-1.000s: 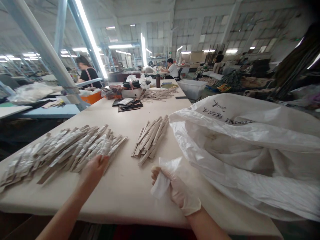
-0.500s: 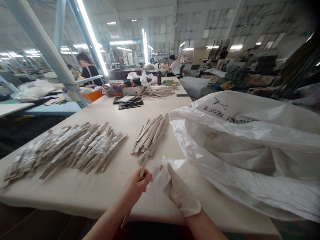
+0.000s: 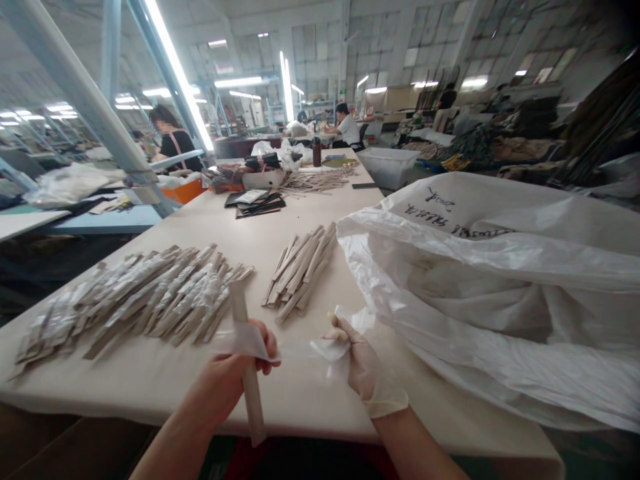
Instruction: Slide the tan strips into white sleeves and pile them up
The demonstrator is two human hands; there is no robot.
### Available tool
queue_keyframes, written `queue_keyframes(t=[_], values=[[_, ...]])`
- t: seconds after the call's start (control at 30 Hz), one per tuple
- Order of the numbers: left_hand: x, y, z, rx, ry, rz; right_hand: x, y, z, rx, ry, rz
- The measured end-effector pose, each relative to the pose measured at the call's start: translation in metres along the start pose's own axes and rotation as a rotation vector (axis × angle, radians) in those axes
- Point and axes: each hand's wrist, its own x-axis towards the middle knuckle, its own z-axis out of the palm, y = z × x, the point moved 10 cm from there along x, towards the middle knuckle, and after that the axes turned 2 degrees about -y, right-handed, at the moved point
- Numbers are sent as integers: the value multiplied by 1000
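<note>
My bare left hand (image 3: 237, 367) is closed round a long flat beige strip (image 3: 253, 403), held nearly upright over the table's front edge. A piece of thin clear plastic film (image 3: 247, 339) lies across the strip at my fingers. My right hand (image 3: 357, 363), in a pale thin glove, is closed on more of the film, bunched white at its fingertips; the film seems to stretch between both hands. Beyond them lies a loose pile of beige strips (image 3: 303, 270). To the left spreads a larger pile of strips (image 3: 150, 293), many with plastic wrapped round their middles.
A big white woven sack (image 3: 480, 267) with handwriting lies open on the right of the table (image 3: 310, 413). Farther back are dark flat pieces (image 3: 257, 205), a brown bottle (image 3: 317, 152) and a white bin (image 3: 387, 167). A metal post (image 3: 95, 113) rises at left; people sit beyond.
My left hand has moved left and turned the strip broad side on, with film now across it. My right hand has curled its fingers round the film, and the hands are farther apart.
</note>
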Motion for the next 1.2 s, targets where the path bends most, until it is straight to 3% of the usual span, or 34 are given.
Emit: queue_keyframes(t=[0.07,0.13,0.2,0.3,0.37,0.47,0.6,0.7,0.77,0.83,0.97,1.2], values=[[-2,17,-13,51,49,99,0,-3,0,29,5,-4],[-3,27,-17,266,81,172,0,1,2,41,-24,33],[-2,24,-3,582,20,183,-2,15,9,27,-106,134],[0,7,34,969,-200,168,-7,37,13,-55,-186,264],[0,-3,53,1120,-320,170,-11,47,11,-164,-189,297],[6,-9,63,1231,-379,173,-21,53,14,-428,-219,281],[22,-9,56,1158,-326,184,-36,54,33,-672,-323,192],[25,-2,34,1080,-130,158,-31,37,31,-667,-212,97],[17,-5,17,1016,-32,58,-22,21,26,-577,-126,35],[2,-26,12,883,-74,-123,-12,11,25,-444,-95,-4],[-30,-77,32,629,-289,-423,2,6,22,-268,-42,-39],[-23,-104,39,583,-236,-493,3,6,22,-286,44,-87]])
